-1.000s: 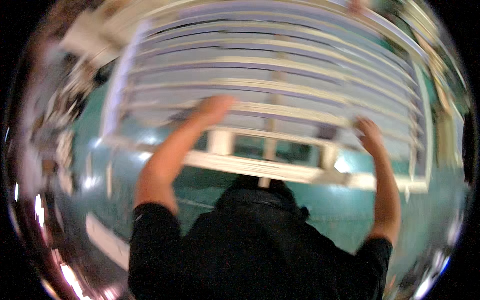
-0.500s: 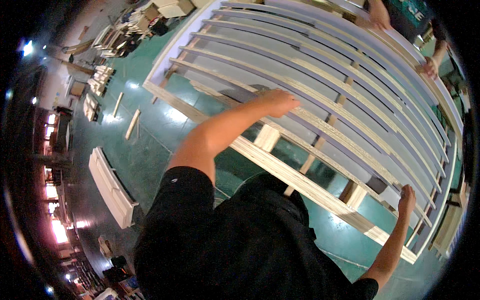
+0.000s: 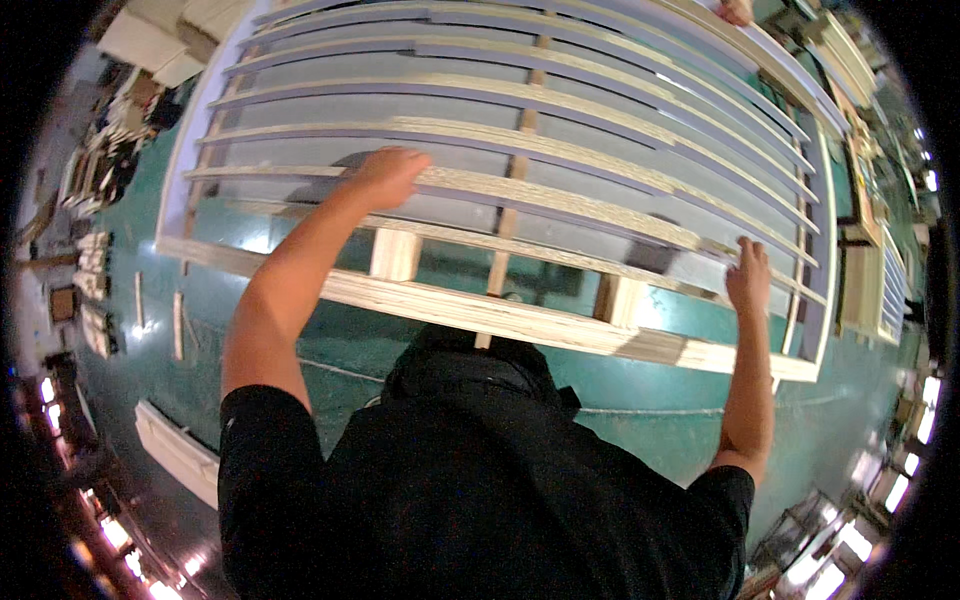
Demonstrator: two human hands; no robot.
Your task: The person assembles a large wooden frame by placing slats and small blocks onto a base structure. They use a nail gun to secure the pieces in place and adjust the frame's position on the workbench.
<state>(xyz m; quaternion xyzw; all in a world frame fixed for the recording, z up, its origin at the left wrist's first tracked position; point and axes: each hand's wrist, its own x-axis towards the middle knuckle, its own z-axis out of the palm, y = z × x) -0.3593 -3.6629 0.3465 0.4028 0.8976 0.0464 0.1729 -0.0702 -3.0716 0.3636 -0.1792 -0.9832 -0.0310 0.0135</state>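
A large wooden frame with long parallel slats lies in front of me, its pale front rail nearest my body. My left hand is closed over the near slat, left of the middle. Farther right, my right hand has its fingers bent around the same slat near its right end. The fingertips of both hands are partly hidden. Between that slat and the front rail stand two short wooden blocks, a left block and a right block. Grey sheet shows beneath the slats.
Another person's hand rests at the frame's far edge. Long white panels lie on the green floor at lower left. Loose wood strips and stacked boards are on the left. A pale wooden stack stands beyond the frame's right side.
My view has turned right, so the frame sits more level and farther left. Both my hands stay at the near slat. Only one of the other person's hands still shows.
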